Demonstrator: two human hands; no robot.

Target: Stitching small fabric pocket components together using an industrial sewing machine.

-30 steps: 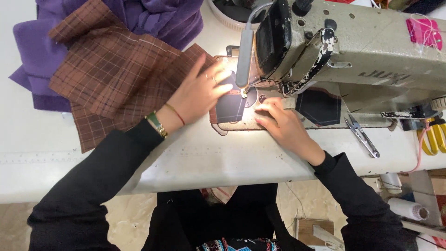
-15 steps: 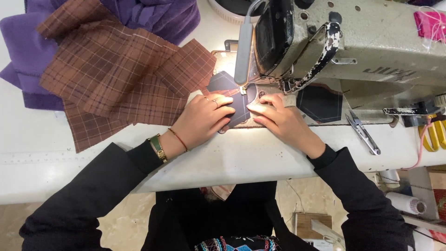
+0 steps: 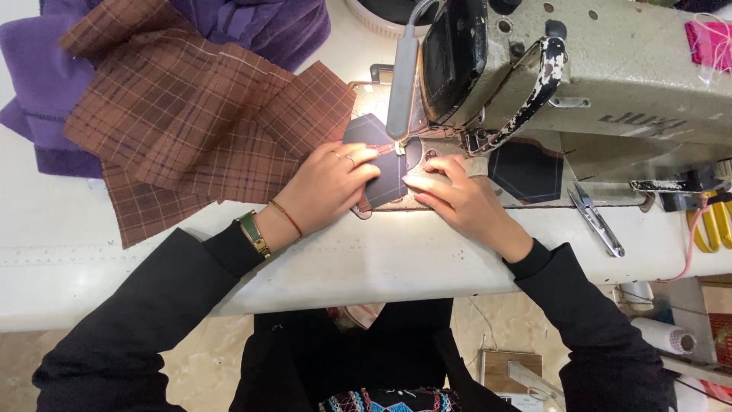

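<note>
A dark hexagonal fabric patch lies under the presser foot of a grey-green sewing machine. My left hand rests flat on the patch's left side, fingers pointing right toward the needle. On the patch's right edge my right hand presses down with its fingertips, just below the foot. Both hands hold the cloth down against the machine bed. A second dark hexagon lies behind the needle under the machine arm.
Brown plaid fabric is piled on the white table at the left, over purple cloth. Thread snips lie right of my hand. Yellow-handled scissors sit at the far right edge.
Both hands have slid the patch slightly to a new position under the foot. The camera view has shifted, so the machine looks a little further left.
</note>
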